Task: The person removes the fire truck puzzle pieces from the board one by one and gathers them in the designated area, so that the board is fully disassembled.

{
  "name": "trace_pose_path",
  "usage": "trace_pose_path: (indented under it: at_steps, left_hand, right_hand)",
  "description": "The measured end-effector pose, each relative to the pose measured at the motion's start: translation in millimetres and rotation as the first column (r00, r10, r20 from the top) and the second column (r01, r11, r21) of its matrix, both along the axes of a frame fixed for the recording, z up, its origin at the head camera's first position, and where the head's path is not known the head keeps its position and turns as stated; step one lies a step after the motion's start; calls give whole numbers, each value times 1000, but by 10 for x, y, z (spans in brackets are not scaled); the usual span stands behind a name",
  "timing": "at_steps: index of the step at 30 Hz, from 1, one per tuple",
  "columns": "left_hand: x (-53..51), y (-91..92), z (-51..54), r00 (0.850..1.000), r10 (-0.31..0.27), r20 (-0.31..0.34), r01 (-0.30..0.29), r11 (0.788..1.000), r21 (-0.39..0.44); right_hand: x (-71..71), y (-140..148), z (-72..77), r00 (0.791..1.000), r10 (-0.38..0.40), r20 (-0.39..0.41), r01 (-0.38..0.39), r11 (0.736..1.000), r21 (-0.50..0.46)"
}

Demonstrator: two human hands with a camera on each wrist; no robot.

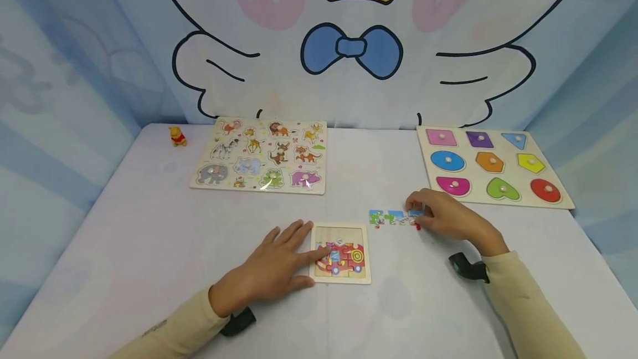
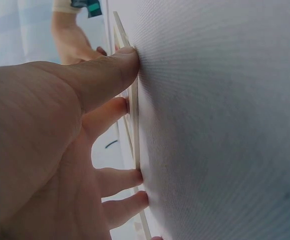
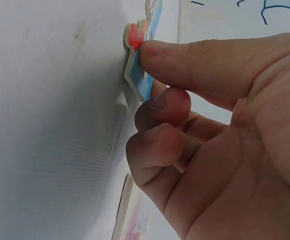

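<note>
A small square wooden jigsaw tray point(image 1: 326, 235) lies in front of me, its lower part filled with pieces forming a red vehicle point(image 1: 344, 258). My left hand point(image 1: 269, 267) lies at its left side with fingers spread. The index finger reaches over the rim onto the pieces, and the thumb rests at the lower left edge. To the tray's upper right, my right hand point(image 1: 451, 218) pinches a jigsaw piece point(image 3: 140, 75) between thumb and fingers; it is blue with a red part, tilted close to the table. Left of that hand, loose jigsaw pieces point(image 1: 377, 218) lie in a row.
An animal peg puzzle board point(image 1: 259, 154) lies at the back left, beside a small yellow bear figure point(image 1: 177, 136). A board of coloured shapes point(image 1: 478, 181) lies at the back right, just beyond my right hand. A printed curtain point(image 1: 349, 98) hangs behind the white table point(image 1: 149, 254).
</note>
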State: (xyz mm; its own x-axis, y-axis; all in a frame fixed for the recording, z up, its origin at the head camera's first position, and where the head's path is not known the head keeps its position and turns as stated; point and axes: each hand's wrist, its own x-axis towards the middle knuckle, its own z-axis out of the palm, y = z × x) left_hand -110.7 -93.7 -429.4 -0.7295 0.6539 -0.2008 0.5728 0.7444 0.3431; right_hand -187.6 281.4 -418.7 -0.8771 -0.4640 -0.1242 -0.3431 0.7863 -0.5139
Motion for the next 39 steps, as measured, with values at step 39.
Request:
trace_pose_path:
  at_steps: [39]
  left_hand:
    - [-18, -7, -41, 1000, -3, -7, 3, 1000, -14]
  right_hand:
    - [48, -78, 101, 997, -55, -45, 55, 998, 9]
